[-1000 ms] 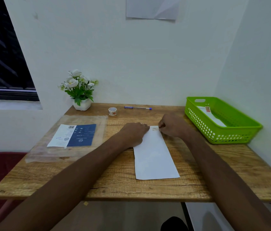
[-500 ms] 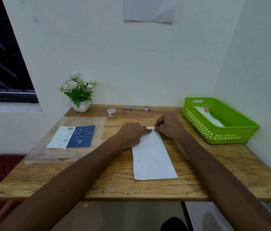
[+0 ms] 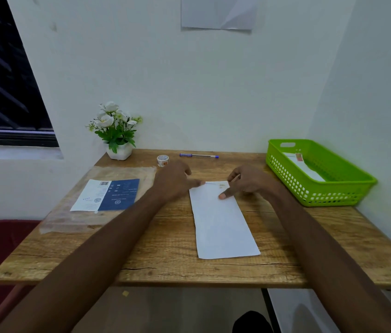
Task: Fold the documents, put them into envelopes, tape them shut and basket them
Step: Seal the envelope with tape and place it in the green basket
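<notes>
while one sealed envelope already lay in the basket, a second envelope lay flat on the worktop, tape showing at its far end. the left hand touched that end's left corner with a straight finger; the right hand pressed a thumb beside the tape, fingers loosely curled. judged: sealing was nearly finished, basketing remained. the tape roll stood near the far edge.

white envelope w/ small gold mark, lime-green perforated basket, wood-grain table, blue-and-white label in clear bag, white flowers w/ green leaves, blue pen
</notes>
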A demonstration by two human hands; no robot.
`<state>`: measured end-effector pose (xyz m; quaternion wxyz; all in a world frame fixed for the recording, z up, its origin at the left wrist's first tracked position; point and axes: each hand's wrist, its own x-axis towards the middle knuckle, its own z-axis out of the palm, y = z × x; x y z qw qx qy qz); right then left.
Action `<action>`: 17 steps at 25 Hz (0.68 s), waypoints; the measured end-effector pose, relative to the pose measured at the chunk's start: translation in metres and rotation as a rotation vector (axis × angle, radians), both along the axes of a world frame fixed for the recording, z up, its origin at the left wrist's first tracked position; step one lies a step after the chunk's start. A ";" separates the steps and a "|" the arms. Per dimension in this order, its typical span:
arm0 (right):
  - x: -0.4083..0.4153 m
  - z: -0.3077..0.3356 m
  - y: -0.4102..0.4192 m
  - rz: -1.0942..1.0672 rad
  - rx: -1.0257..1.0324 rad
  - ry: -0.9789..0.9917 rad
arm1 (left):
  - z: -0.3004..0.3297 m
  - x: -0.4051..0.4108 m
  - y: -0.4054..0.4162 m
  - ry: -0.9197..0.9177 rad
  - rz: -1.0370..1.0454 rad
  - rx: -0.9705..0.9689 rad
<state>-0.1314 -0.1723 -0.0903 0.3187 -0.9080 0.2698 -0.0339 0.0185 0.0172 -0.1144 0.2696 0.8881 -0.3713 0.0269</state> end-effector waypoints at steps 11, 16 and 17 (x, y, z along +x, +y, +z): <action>0.001 -0.002 0.000 0.090 0.028 0.069 | 0.001 0.004 0.002 0.338 -0.098 -0.106; 0.003 -0.004 -0.002 0.073 0.079 0.047 | 0.005 0.005 0.005 0.537 -0.119 -0.210; 0.002 -0.003 -0.003 0.060 0.104 0.023 | 0.006 0.005 0.006 0.623 -0.123 -0.281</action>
